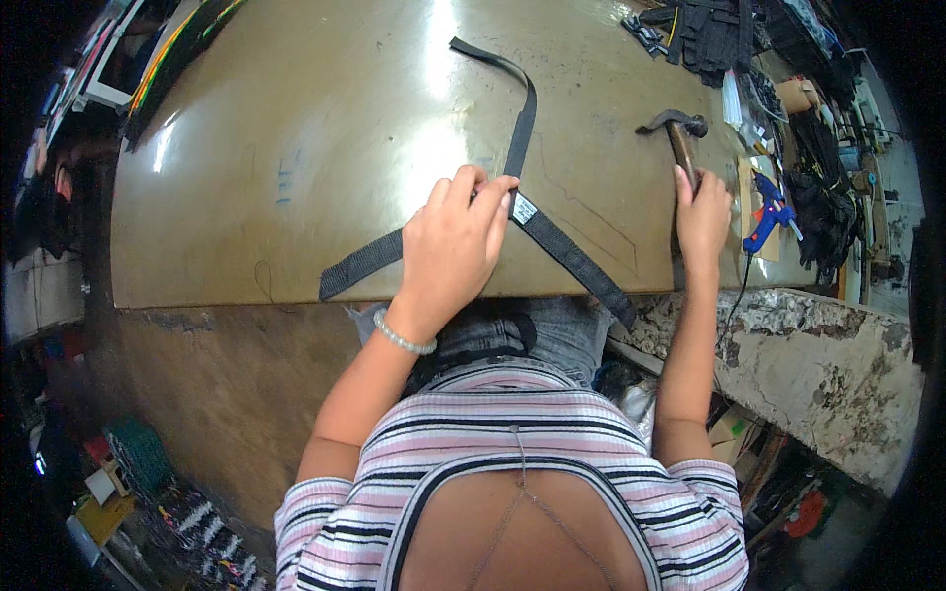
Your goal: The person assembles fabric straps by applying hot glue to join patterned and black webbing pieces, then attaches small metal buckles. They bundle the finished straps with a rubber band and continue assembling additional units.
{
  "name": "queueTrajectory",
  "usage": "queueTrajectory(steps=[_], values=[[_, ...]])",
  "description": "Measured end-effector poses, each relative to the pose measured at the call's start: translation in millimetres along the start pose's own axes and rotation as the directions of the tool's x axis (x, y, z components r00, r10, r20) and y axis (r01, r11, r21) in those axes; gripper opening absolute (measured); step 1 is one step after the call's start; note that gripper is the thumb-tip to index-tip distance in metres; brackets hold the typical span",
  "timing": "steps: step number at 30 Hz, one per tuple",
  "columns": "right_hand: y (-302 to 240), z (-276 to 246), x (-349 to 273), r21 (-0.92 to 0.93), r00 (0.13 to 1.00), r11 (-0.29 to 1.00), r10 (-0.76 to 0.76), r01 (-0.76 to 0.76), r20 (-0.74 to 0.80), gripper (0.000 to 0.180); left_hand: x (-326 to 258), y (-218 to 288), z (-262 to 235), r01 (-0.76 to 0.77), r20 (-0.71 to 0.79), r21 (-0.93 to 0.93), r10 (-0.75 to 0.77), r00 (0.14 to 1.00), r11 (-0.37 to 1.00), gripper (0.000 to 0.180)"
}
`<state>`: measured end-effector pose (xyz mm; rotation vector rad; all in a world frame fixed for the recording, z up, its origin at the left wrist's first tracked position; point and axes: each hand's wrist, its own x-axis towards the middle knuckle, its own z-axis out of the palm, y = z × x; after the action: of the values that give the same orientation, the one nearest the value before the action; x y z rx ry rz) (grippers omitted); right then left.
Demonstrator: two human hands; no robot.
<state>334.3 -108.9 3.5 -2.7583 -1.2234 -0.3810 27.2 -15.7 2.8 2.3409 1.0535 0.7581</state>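
On the tabletop lies a black webbing strap (576, 258) with three arms meeting near the middle. One narrow arm curves away toward the far side; two wider ones spread toward the near edge, and the right one hangs past it. A small white label (523, 209) sits by the junction. My left hand (455, 236) is closed there, its fingertips pinching the strap and hiding part of the join. To the right, my right hand (704, 219) is wrapped round the wooden handle of a claw hammer (681, 143), whose dark metal head points away from me.
Right of the hammer lies a blue glue gun (769, 215) with its cord running off the near edge. Black straps and buckles (705, 39) are heaped at the far right. Coloured cords (182, 59) hang over the far left corner of the tabletop (296, 128). A worn concrete ledge (818, 369) adjoins it.
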Motion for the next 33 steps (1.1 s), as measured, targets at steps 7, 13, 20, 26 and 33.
queueTrajectory(steps=[7, 13, 20, 26, 33], values=[[-67, -67, -75, 0.812, 0.994, 0.583, -0.079, -0.010, 0.069, 0.036, 2, -13, 2, 0.160, -0.167, -0.375, -0.236, 0.957, 0.913, 0.025], [-90, -75, -102, 0.660, 0.869, 0.724, -0.443, 0.201, 0.222, 0.036, -2, -13, -2, 0.232, -0.109, -0.447, -0.310, 0.945, 0.864, 0.028], [-102, -72, -100, 0.546, 0.830, 0.814, -0.435, 0.197, 0.348, 0.040, -1, -12, 0, 0.221, -0.104, -0.429, -0.291, 0.951, 0.876, 0.024], [-58, -33, -66, 0.484, 0.988, 0.868, -0.147, 0.111, 0.039, 0.040, 2, 2, 6, -0.011, -0.140, 0.091, 0.024, 0.990, 0.996, 0.038], [-84, -48, -75, 0.411, 0.856, 0.754, -0.492, 0.511, -0.161, 0.035, 0, -4, 13, 0.068, -0.169, -0.049, -0.075, 0.983, 0.997, 0.007]])
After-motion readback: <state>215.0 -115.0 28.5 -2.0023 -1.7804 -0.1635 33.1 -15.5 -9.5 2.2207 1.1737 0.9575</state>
